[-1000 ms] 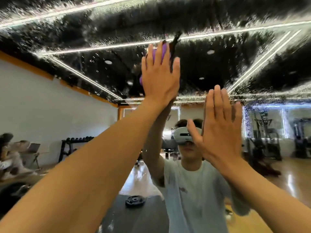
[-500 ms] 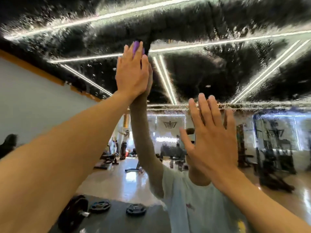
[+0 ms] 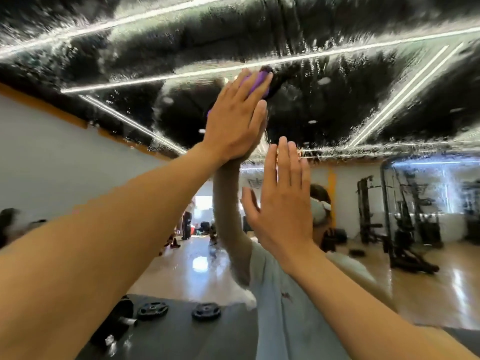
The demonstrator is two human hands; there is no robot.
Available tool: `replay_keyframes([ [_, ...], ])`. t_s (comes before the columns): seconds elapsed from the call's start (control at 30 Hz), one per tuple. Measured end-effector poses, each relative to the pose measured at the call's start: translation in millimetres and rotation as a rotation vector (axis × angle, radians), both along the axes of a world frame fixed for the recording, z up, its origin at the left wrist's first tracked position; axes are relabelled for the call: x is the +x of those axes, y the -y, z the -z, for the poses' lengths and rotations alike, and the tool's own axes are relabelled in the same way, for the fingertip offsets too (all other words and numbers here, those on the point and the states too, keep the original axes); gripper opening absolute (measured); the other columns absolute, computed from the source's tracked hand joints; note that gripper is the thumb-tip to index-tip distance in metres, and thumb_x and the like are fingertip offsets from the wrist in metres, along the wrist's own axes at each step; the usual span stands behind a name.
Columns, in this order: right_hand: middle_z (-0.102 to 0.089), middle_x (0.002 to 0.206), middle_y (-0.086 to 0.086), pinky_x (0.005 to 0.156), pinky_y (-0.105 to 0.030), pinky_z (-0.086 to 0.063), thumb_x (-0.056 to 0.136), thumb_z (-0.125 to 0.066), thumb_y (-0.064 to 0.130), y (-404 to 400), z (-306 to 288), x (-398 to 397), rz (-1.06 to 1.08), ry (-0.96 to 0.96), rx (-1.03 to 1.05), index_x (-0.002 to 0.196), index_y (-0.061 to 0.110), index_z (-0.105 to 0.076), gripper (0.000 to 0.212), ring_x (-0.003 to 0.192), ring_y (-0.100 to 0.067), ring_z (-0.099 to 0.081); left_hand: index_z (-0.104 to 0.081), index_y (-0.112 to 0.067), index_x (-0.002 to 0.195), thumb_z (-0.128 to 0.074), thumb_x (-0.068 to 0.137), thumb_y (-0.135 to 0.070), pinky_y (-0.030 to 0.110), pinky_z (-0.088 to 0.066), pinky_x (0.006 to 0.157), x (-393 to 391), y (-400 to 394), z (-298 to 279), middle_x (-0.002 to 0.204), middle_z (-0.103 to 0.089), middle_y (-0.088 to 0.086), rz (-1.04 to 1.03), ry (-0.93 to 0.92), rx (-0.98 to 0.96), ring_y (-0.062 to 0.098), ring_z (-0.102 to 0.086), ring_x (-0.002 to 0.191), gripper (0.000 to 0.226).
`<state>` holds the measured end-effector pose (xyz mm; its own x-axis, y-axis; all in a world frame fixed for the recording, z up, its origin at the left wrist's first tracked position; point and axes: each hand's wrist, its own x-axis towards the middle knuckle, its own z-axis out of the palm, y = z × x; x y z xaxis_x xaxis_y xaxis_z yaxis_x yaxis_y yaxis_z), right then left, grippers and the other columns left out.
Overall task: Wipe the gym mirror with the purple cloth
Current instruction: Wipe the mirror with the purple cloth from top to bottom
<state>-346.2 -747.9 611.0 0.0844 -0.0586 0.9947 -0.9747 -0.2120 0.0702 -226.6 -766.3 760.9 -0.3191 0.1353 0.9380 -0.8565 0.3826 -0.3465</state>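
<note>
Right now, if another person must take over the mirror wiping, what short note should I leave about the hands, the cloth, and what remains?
Left hand: raised high, its straight fingers press the purple cloth flat on the mirror.
Right hand: open, lower and to the right of the left hand, fingers spread, holds nothing; contact with the glass cannot be told.
Done: the lower part of the mirror reflects the gym clearly.
Left: the upper part is covered with wet streaks and droplets on both sides of the cloth; wipe there.
</note>
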Motion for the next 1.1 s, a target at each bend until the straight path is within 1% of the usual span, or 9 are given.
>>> replay_keyframes([
  [0.07, -0.007, 0.174, -0.013, 0.130, -0.051, -0.007, 0.099, -0.031, 0.048, -9, 0, -18, -0.070, 0.001, 0.014, 0.165, 0.005, -0.016, 0.080, 0.162, -0.026, 0.000, -0.032, -0.020, 0.165, -0.027, 0.112, -0.035, 0.037, -0.004, 0.130, -1, 0, 0, 0.171, -0.029, 0.006, -0.001, -0.003, 0.005, 0.025, -0.017, 0.161, 0.055],
  [0.17, -0.009, 0.174, -0.011, 0.129, -0.057, -0.004, 0.099, -0.038, 0.047, -19, 3, -74, 0.181, 0.002, -0.018, 0.165, 0.012, -0.019, 0.078, 0.162, -0.027, -0.001, -0.033, -0.020, 0.165, -0.024, 0.110, -0.042, 0.041, -0.008, 0.131, -14, 0, 5, 0.171, -0.031, 0.006, 0.011, -0.089, 0.012, 0.026, -0.019, 0.161, 0.059],
  [0.27, -0.003, 0.175, -0.008, 0.128, -0.058, 0.000, 0.102, -0.033, 0.057, -22, 10, -105, 0.264, 0.053, -0.016, 0.167, 0.016, -0.011, 0.080, 0.162, -0.027, 0.001, -0.040, -0.018, 0.162, -0.026, 0.110, -0.043, 0.045, -0.014, 0.130, -39, -5, 13, 0.169, -0.036, 0.005, 0.031, -0.127, -0.012, 0.029, -0.022, 0.160, 0.059],
  [0.4, -0.006, 0.173, -0.017, 0.129, -0.056, -0.006, 0.101, -0.036, 0.054, -17, 16, -104, 0.233, 0.171, -0.088, 0.164, 0.001, -0.006, 0.088, 0.161, -0.029, -0.003, -0.045, -0.018, 0.159, -0.036, 0.111, -0.036, 0.049, -0.022, 0.128, -88, -15, 32, 0.166, -0.042, 0.002, 0.091, 0.070, -0.092, 0.029, -0.028, 0.158, 0.052],
  [0.6, -0.010, 0.172, -0.020, 0.129, -0.055, -0.003, 0.102, -0.031, 0.052, -17, 16, -102, 0.267, 0.218, -0.096, 0.163, -0.003, -0.013, 0.084, 0.160, -0.032, -0.006, -0.043, -0.020, 0.161, -0.041, 0.110, -0.032, 0.044, -0.017, 0.130, -82, -8, 65, 0.168, -0.038, 0.002, 0.086, 0.458, -0.127, 0.027, -0.027, 0.158, 0.052],
  [0.8, 0.003, 0.174, -0.011, 0.129, -0.053, 0.001, 0.103, -0.030, 0.056, -18, 17, -104, 0.280, 0.127, -0.058, 0.166, 0.006, -0.002, 0.084, 0.161, -0.025, 0.007, -0.033, -0.025, 0.165, -0.027, 0.112, -0.035, 0.039, -0.004, 0.131, -25, -2, 28, 0.171, -0.030, 0.001, 0.076, -0.003, 0.020, 0.022, -0.017, 0.161, 0.054],
  [0.9, 0.005, 0.174, -0.014, 0.130, -0.052, 0.000, 0.104, -0.030, 0.058, -17, 17, -103, 0.266, 0.146, -0.071, 0.165, 0.004, 0.000, 0.087, 0.161, -0.026, 0.007, -0.032, -0.025, 0.165, -0.021, 0.111, -0.040, 0.039, -0.004, 0.131, -28, 0, 25, 0.172, -0.029, 0.002, 0.066, -0.128, 0.031, 0.023, -0.016, 0.162, 0.057],
  [0.97, 0.004, 0.173, -0.019, 0.130, -0.052, -0.002, 0.104, -0.031, 0.058, -18, 17, -101, 0.248, 0.199, -0.083, 0.164, 0.002, 0.002, 0.089, 0.161, -0.032, 0.006, -0.035, -0.022, 0.164, -0.022, 0.111, -0.040, 0.043, -0.008, 0.131, -38, -3, 31, 0.171, -0.031, 0.003, 0.061, -0.145, 0.018, 0.026, -0.017, 0.161, 0.057],
  [1.1, 0.002, 0.172, -0.024, 0.130, -0.052, 0.000, 0.106, -0.026, 0.055, -16, 20, -102, 0.260, 0.207, -0.073, 0.164, -0.001, -0.003, 0.084, 0.160, -0.036, 0.005, -0.036, -0.020, 0.164, -0.029, 0.113, -0.035, 0.048, -0.016, 0.130, -70, -9, 59, 0.170, -0.034, 0.002, 0.043, 0.062, -0.056, 0.027, -0.022, 0.160, 0.053],
])
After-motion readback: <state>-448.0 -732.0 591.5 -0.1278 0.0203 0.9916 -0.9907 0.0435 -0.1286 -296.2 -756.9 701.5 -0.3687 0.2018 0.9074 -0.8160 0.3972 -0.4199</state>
